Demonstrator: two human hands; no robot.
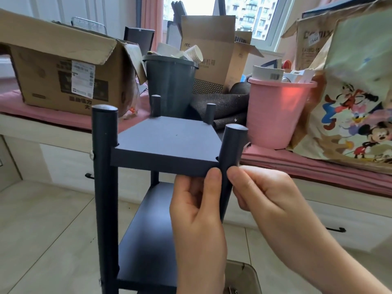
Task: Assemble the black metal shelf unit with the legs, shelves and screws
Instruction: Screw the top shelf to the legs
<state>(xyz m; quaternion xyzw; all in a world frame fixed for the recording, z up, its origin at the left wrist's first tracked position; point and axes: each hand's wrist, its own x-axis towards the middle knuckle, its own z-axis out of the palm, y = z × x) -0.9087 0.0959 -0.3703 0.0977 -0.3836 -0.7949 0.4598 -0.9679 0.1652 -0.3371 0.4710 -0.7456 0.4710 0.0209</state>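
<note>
The black metal shelf unit stands upright in front of me. Its top shelf [167,141] sits between four round legs, and a lower shelf [148,240] shows beneath it. My left hand [197,211] grips the top shelf's front edge, thumb on the face beside the near right leg [232,149]. My right hand [263,192] curls round that leg from the right at shelf height, its fingertips hidden behind the leg. A silver screw head [91,154] shows on the near left leg [105,187].
Behind the unit a pink-cushioned window bench [318,166] carries an open cardboard box [63,71], a dark bin [170,85], a pink bucket [275,111] and a cartoon-print bag [356,115]. A grey tray [244,279] lies on the tiled floor at bottom right.
</note>
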